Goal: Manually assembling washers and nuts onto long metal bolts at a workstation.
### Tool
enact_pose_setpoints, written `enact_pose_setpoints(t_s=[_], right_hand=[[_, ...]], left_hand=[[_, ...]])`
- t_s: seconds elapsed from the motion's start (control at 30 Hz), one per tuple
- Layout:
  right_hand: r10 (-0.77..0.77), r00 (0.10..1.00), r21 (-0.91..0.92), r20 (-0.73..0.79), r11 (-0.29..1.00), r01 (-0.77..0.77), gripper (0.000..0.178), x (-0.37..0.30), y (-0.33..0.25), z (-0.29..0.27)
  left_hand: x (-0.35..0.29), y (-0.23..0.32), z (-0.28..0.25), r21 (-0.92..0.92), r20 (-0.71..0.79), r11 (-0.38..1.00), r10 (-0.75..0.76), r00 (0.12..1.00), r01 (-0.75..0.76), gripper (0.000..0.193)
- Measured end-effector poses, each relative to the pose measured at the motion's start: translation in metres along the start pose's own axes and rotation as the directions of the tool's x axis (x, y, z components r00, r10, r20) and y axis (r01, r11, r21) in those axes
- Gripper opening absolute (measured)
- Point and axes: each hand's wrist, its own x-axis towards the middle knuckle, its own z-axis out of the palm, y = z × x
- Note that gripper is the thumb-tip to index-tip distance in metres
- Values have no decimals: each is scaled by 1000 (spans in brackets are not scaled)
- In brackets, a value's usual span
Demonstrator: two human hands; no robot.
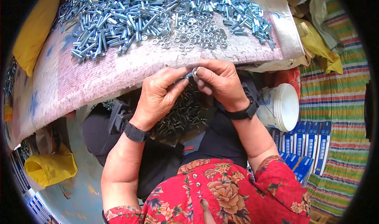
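At the near edge of the worktop (92,72), the left hand (158,93) pinches a bolt (188,75) while the right hand (222,82), fingertips nearly together, pinches a washer (195,72) at its end, probably keeping both aligned. Loose bolts (130,20) lie beyond, seemingly for easy reach.

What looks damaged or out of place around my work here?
The pink-and-white table cover looks worn: dark cracks or flecks mark its surface near the front edge. The shiny metal pieces and small rings heaped on it look gathered rather than spilled. Nothing else stands out.
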Motion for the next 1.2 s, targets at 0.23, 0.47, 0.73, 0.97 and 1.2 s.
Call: enact_pose_setpoints(t_s=[0.23, 0.47, 0.73, 0.97, 1.2], right_hand=[[23, 995, 334, -92, 943, 9, 24, 7, 0, 28], [-276, 948, -168, -160, 954, 249, 17, 6, 14, 37], [-504, 860, -705, 80, 581, 406, 14, 58, -4, -8], [-492, 843, -952, 216, 86, 294, 13, 134, 0, -63], [-480, 853, -955, 205, 95, 283, 15, 143, -8, -64]], left_hand=[[3, 1, -7, 166, -99, 968, 205, 974, -187, 24], [-8, 1, -6, -430, -33, 870, -282, 959, 241, 21], [-4, 3, -18, -586, -59, 772, -343, 938, 245, 20], [6, 6, -18, -606, -57, 759, -339, 939, 237, 20], [8, 2, -18, -596, -64, 767, -341, 938, 238, 19]])
